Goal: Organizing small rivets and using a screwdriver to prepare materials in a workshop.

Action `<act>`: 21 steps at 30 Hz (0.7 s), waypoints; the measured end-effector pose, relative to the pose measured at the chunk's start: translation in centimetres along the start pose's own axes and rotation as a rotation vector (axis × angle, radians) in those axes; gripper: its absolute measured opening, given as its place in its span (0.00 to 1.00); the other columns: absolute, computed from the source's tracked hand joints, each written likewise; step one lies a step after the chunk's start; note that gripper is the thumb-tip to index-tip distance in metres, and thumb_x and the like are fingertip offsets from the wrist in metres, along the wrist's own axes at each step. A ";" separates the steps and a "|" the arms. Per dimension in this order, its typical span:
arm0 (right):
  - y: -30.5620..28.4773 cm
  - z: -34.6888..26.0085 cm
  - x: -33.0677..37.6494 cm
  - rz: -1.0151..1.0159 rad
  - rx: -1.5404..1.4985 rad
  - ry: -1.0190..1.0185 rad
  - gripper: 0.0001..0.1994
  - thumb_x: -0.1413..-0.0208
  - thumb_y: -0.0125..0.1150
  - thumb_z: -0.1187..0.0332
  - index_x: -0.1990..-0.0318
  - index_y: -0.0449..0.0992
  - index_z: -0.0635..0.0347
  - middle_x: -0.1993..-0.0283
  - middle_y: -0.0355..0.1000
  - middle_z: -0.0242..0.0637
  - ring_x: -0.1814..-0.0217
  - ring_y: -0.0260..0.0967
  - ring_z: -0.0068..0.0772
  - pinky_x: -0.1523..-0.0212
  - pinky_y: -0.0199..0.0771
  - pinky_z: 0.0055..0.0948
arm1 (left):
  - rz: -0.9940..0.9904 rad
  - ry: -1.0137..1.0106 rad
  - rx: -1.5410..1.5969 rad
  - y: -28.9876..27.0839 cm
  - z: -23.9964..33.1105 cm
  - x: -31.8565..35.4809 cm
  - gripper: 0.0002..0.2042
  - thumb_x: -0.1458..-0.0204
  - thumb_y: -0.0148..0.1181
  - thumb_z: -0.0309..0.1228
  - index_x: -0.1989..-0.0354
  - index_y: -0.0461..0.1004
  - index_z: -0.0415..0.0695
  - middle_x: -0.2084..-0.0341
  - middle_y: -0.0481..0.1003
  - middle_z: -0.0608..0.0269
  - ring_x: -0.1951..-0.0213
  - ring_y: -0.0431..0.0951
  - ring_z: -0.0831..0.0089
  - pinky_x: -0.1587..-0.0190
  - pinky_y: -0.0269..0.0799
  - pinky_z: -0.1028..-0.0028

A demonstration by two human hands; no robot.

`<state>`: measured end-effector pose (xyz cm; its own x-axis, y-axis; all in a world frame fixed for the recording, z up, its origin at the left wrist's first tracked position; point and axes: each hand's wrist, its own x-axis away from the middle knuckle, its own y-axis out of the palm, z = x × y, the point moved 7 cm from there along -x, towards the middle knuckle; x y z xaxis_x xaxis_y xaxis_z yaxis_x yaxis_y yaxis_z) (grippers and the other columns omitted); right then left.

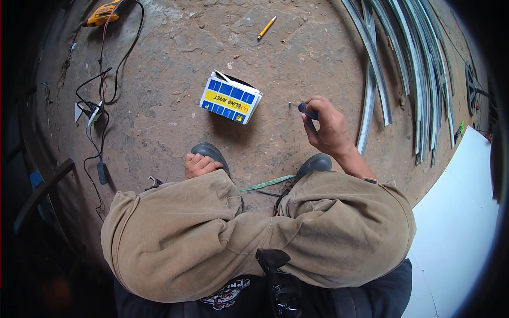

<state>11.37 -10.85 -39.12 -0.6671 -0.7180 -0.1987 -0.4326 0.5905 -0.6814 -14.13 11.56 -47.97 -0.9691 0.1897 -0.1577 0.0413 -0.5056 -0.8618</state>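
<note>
My right hand [330,123] is closed around the blue handle of a screwdriver [308,110], its short metal tip pointing left, just above or at the floor. The fingers cover much of the handle. Beyond my left knee, my left hand [200,166] rests beside my left shoe [211,153], its fingers curled in; its palm is hidden. Between and ahead of the hands stands a white, blue and yellow cardboard box [230,100] with its top flap partly raised. What lies inside it does not show.
A yellow pencil-like stick [266,28] lies farther off. Long metal channels [413,79] are heaped at right, near a white sheet [456,228]. At far left are a yellow power drill [103,14] and black cables [124,63]. A green strap [268,183] lies between my shoes.
</note>
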 end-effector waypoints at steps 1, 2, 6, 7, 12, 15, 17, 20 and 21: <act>-0.1 0.0 0.0 -0.005 -0.002 0.001 0.13 0.48 0.61 0.78 0.57 0.66 0.58 0.63 0.71 0.41 0.68 0.73 0.43 0.71 0.74 0.35 | 0.002 0.002 0.002 0.0 0.0 0.0 0.08 0.61 0.64 0.41 0.71 0.80 0.57 0.79 0.70 0.78 0.72 0.66 0.75 0.62 0.54 0.67; -0.3 0.1 0.0 -0.004 -0.001 0.001 0.13 0.48 0.61 0.78 0.57 0.66 0.58 0.63 0.71 0.41 0.68 0.73 0.43 0.71 0.74 0.35 | 0.002 0.003 0.002 0.2 -0.1 0.0 0.08 0.61 0.64 0.41 0.71 0.80 0.57 0.79 0.70 0.78 0.72 0.66 0.75 0.62 0.54 0.67; -1.2 -0.7 -0.5 -0.013 0.029 -0.002 0.14 0.48 0.62 0.78 0.57 0.66 0.58 0.63 0.71 0.41 0.68 0.74 0.42 0.70 0.75 0.34 | -0.004 -0.002 0.000 -0.1 -0.1 -0.1 0.08 0.61 0.64 0.41 0.71 0.80 0.57 0.79 0.70 0.78 0.73 0.66 0.75 0.62 0.54 0.67; -1.6 -1.0 -0.6 -0.009 0.047 -0.013 0.14 0.48 0.63 0.77 0.57 0.66 0.58 0.63 0.71 0.41 0.68 0.74 0.42 0.70 0.75 0.34 | -0.005 -0.002 -0.005 0.0 -0.1 0.0 0.09 0.61 0.64 0.42 0.71 0.80 0.57 0.79 0.70 0.78 0.73 0.66 0.75 0.62 0.54 0.67; -2.9 -2.3 -1.4 0.005 0.031 -0.030 0.15 0.49 0.63 0.79 0.57 0.66 0.59 0.63 0.72 0.41 0.68 0.74 0.40 0.70 0.76 0.33 | -0.019 0.012 -0.025 0.1 -0.2 0.2 0.09 0.61 0.64 0.42 0.71 0.80 0.58 0.79 0.70 0.78 0.73 0.66 0.75 0.62 0.54 0.67; -3.3 -2.8 -1.6 0.010 0.026 -0.037 0.16 0.50 0.64 0.79 0.56 0.65 0.59 0.63 0.72 0.42 0.68 0.74 0.41 0.70 0.76 0.33 | -0.028 0.001 -0.020 0.0 -0.2 0.1 0.09 0.61 0.64 0.43 0.71 0.81 0.58 0.78 0.71 0.78 0.73 0.66 0.75 0.62 0.54 0.67; -3.3 -2.9 -1.6 0.007 0.021 -0.035 0.16 0.50 0.64 0.80 0.56 0.65 0.58 0.63 0.72 0.42 0.68 0.74 0.41 0.70 0.76 0.32 | -0.031 -0.005 -0.020 -0.1 -0.3 0.2 0.09 0.61 0.64 0.43 0.71 0.81 0.58 0.78 0.71 0.78 0.73 0.66 0.75 0.62 0.54 0.67; -2.9 -3.0 -1.6 0.006 0.032 -0.052 0.16 0.50 0.64 0.79 0.56 0.65 0.58 0.63 0.72 0.41 0.68 0.75 0.40 0.70 0.76 0.32 | -0.017 -0.003 -0.017 0.1 -0.4 0.6 0.10 0.62 0.64 0.43 0.71 0.81 0.58 0.78 0.71 0.77 0.73 0.67 0.75 0.62 0.54 0.66; -2.4 -2.4 -1.5 -0.007 0.038 -0.047 0.16 0.51 0.64 0.79 0.57 0.65 0.58 0.63 0.72 0.41 0.68 0.75 0.40 0.70 0.76 0.32 | -0.011 -0.001 -0.020 -0.2 -0.4 0.4 0.10 0.62 0.64 0.44 0.71 0.80 0.58 0.78 0.71 0.77 0.73 0.67 0.75 0.62 0.54 0.66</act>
<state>11.90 -10.30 -35.49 -0.6347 -0.7390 -0.2262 -0.4130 0.5717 -0.7090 -14.47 12.04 -48.06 -0.9698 0.1943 -0.1475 0.0352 -0.4868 -0.8728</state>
